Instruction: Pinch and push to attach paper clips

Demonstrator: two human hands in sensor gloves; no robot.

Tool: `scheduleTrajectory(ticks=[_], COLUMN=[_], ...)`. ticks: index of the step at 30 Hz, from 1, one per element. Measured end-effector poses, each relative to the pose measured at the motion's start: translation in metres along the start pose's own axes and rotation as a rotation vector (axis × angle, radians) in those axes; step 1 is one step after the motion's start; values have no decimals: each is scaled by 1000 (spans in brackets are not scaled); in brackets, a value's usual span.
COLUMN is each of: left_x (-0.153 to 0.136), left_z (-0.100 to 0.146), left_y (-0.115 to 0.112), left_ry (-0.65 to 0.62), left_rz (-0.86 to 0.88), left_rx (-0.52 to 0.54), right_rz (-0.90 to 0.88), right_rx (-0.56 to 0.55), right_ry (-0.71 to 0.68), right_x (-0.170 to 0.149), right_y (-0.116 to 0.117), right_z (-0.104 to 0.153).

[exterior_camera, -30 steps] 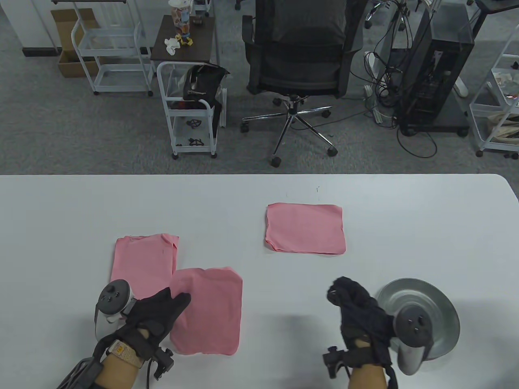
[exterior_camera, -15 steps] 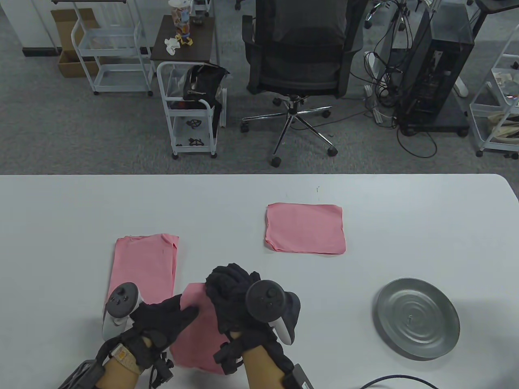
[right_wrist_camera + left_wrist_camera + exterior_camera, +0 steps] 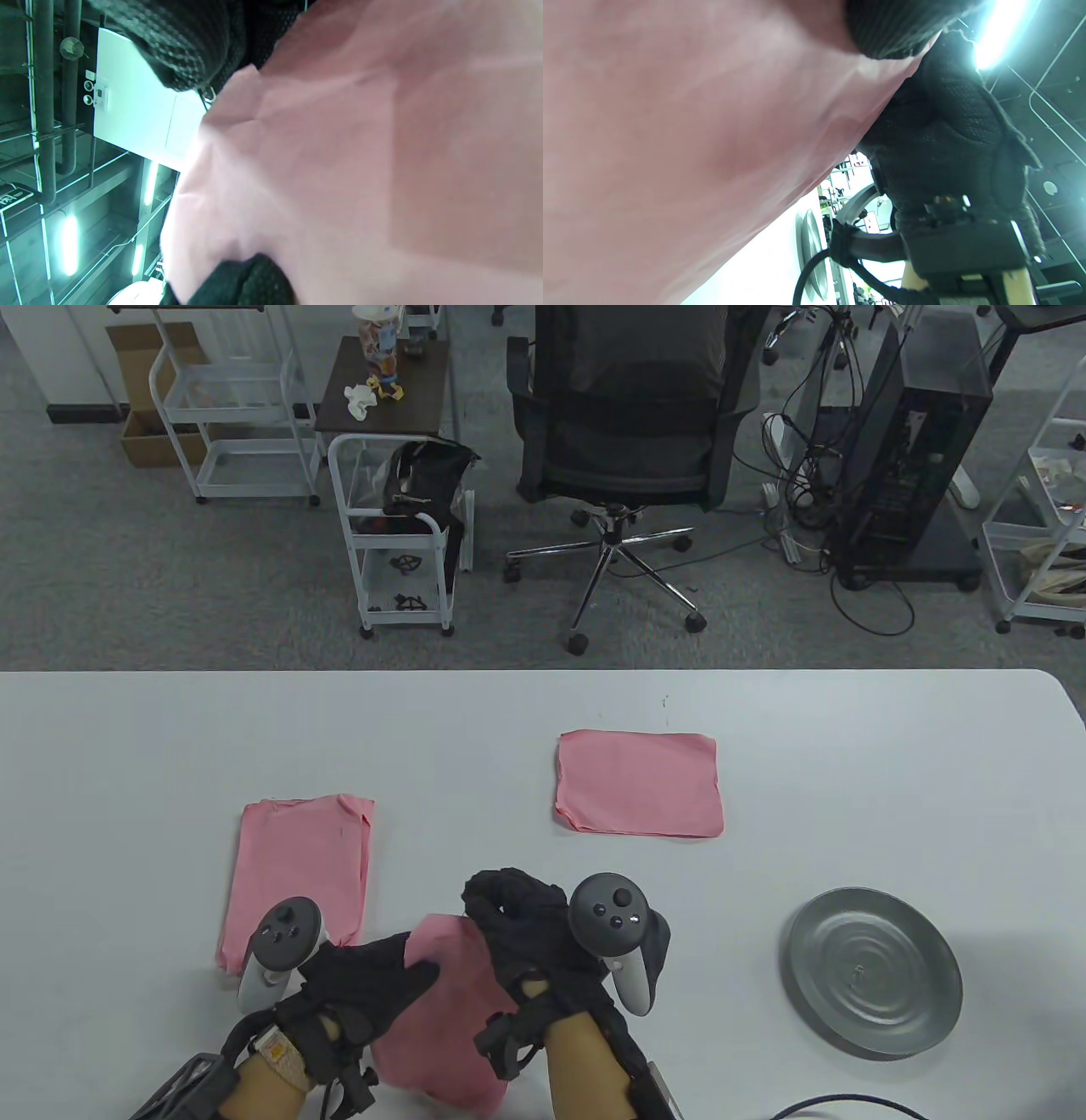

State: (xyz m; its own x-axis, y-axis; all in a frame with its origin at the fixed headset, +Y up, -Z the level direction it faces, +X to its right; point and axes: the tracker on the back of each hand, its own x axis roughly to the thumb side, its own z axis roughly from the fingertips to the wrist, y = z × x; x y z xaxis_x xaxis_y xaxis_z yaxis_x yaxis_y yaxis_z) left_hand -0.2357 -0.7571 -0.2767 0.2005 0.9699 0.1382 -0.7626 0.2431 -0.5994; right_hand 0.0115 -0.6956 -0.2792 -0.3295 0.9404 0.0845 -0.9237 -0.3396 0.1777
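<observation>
Now, nothing readable anywhere on the table, no brand, no lettering on the sheets or the dish. Both hands are on the pink paper stack (image 3: pixel 441 1027) at the near edge: the left hand (image 3: pixel 361 984) grips its left side, thumb across the top face, and the right hand (image 3: pixel 530 937) is curled over the far right corner. Its fingers are bunched together there, and whether they pinch a paper clip I cannot tell; no clip shows clearly in any view. The left wrist view has the pink sheet (image 3: pixel 691 140) filling most of the frame, soft and slightly creased, with a dark knit fingertip pressing it at the top. In the right wrist view the sheet's corner is crumpled, the surface blurred. The stack looks lifted and tilted, its lower end hanging over the table's near edge.

As for room: a second pink stack (image 3: pixel 297 878) lies flat just behind the left hand, its top right corner folded over. A third pink stack (image 3: pixel 639 785) sits well apart toward the middle, edges a bit ragged. To the right, a round grey metal dish (image 3: pixel 874 971) with ringed grooves sits near the near edge, apart from the right hand. The white table (image 3: pixel 891 780) is smooth and matte, with a rounded far right corner.
</observation>
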Motion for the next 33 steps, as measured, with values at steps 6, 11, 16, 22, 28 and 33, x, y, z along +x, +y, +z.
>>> scheduleTrajectory(ticks=[6,11,16,22,28,33], left_x=[0,-1,-2,-3,-5,-2], left_z=[0,1,1,1,1,1], left_y=[1,2,2,3,5,2], left_ry=[12,26,40,40,41,17], left_rz=[6,10,11,18,47,23], left_rx=[0,-2,6,5,6,-19], right_rz=[0,18,11,0,-19,-3], right_rx=[11,-5,7,7,32,39], right_ry=[9,6,2,-14,-24,-9], right_x=[0,2,3,2,-2,-2], right_y=[0,-1,-1,-3,-3,-2], right_z=[0,1,2,2,0,-1])
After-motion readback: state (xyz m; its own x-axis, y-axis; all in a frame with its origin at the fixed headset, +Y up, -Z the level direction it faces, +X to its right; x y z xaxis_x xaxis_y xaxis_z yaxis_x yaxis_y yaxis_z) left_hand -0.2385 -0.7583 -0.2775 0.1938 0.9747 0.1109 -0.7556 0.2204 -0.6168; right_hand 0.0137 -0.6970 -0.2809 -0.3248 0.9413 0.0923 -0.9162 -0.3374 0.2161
